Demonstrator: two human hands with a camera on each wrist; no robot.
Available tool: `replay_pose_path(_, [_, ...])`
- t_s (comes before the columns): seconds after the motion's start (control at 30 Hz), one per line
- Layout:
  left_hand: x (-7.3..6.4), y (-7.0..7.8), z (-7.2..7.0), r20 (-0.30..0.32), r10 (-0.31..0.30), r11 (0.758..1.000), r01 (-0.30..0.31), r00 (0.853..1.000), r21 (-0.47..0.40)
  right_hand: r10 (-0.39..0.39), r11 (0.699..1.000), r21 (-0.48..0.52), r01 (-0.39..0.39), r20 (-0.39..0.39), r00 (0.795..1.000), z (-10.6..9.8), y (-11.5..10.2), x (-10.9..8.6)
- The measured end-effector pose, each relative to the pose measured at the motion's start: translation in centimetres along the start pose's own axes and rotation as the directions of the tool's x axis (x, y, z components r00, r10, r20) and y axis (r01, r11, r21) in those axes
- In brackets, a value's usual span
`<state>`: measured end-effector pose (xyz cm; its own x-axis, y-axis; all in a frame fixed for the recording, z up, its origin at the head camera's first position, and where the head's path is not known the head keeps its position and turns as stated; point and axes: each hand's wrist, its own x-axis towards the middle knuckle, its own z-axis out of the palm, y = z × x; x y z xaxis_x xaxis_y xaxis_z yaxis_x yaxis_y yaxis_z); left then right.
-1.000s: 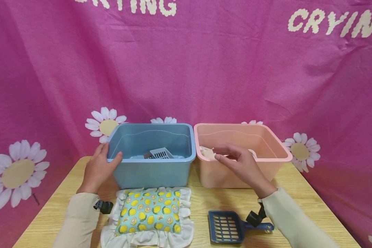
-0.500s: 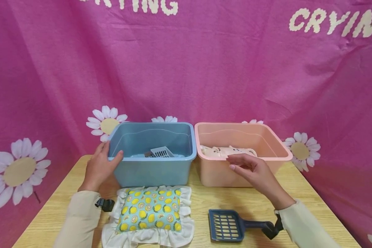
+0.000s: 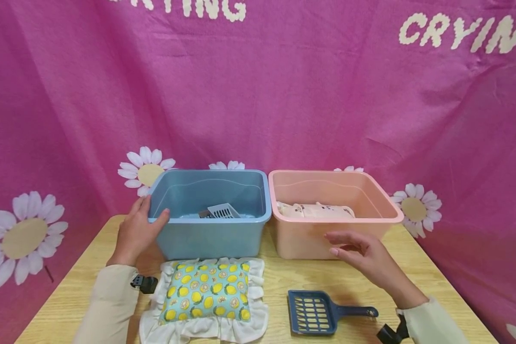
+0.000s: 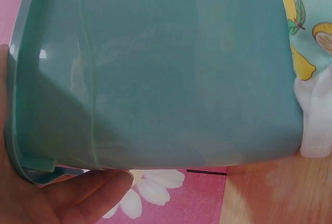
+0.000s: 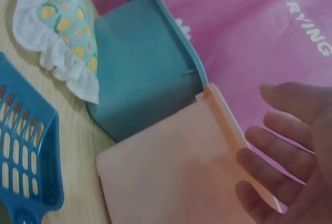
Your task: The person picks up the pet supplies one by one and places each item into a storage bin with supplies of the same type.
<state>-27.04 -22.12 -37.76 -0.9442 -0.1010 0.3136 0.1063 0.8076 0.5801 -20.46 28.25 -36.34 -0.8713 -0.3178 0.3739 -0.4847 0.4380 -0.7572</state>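
Note:
My left hand (image 3: 138,230) holds the front left corner of a blue plastic bin (image 3: 212,239), the thumb along the front rim and the fingers round the left side. Inside that bin lie a light grey slotted scoop (image 3: 223,210) and a darker grey piece beside it. My right hand (image 3: 367,255) is empty, its fingers loosely bent, in front of a peach plastic bin (image 3: 309,241). A cream cloth item with a small dark print (image 3: 316,210) lies in the peach bin, its lower part hidden by the front wall.
A lemon-print pillow with a white frill (image 3: 208,294) lies before the blue bin. To its right is a dark blue slotted litter scoop (image 3: 311,313), handle pointing right. All rest on a wooden table (image 3: 279,277), with a pink flowered curtain (image 3: 258,95) behind.
My right hand has drawn back from over the peach bin, toward me and to the right, uncovering the cream cloth item inside. The left hand stays at the blue bin's corner.

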Motion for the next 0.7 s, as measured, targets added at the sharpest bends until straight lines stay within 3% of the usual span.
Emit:
replay_pose_path(0.4, [0.2,0.1,-0.1,-0.005,-0.004,1.000,0.004,1.000,-0.002,0.142,0.989,-0.035,-0.141,0.024,0.990,-0.4,1.1,-1.5])
replay_pose_path(0.7, [-0.1,0.0,-0.1,-0.005,-0.005,1.000,0.005,1.000,-0.004,0.140,0.987,-0.084,-0.134,0.062,0.988,-0.5,1.9,-2.6])
